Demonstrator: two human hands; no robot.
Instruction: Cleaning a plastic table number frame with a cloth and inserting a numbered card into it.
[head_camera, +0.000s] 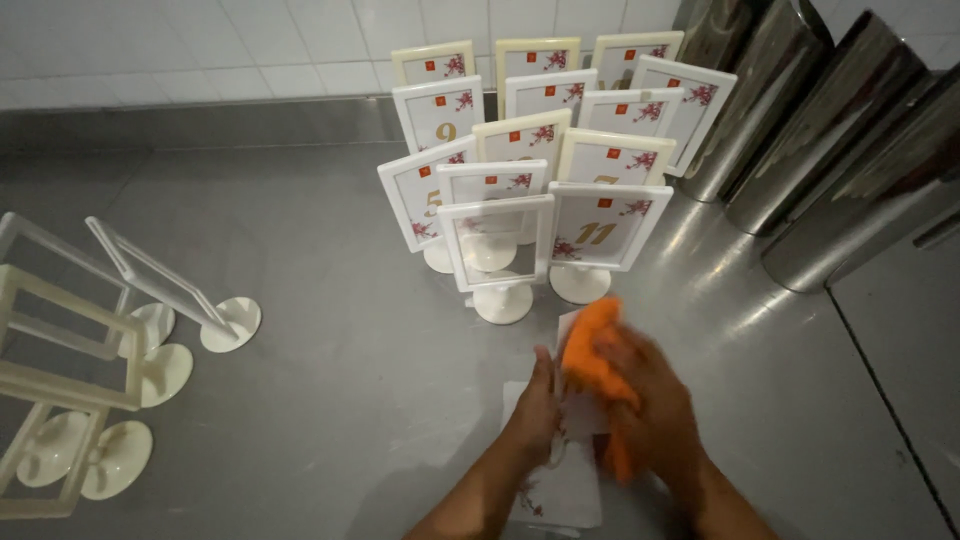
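Right hand (655, 400) has its fingers closed on an orange cloth (592, 352), pressed against a white table-sign insert card (565, 490) lying flat on the steel counter (340, 400). Left hand (538, 408) steadies the card's left edge, fingers flat and extended, gripping nothing. Just beyond the card: an empty white sign stand (500, 250) fronting a cluster of numbered sign stands (560, 120). Far left: several empty stands (150, 300). Right: polished steel cylinders (830, 150).

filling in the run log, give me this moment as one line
left hand: steadies white card on steel counter | right hand: presses orange cloth onto card | cluster of framed stands behind | empty stands at left
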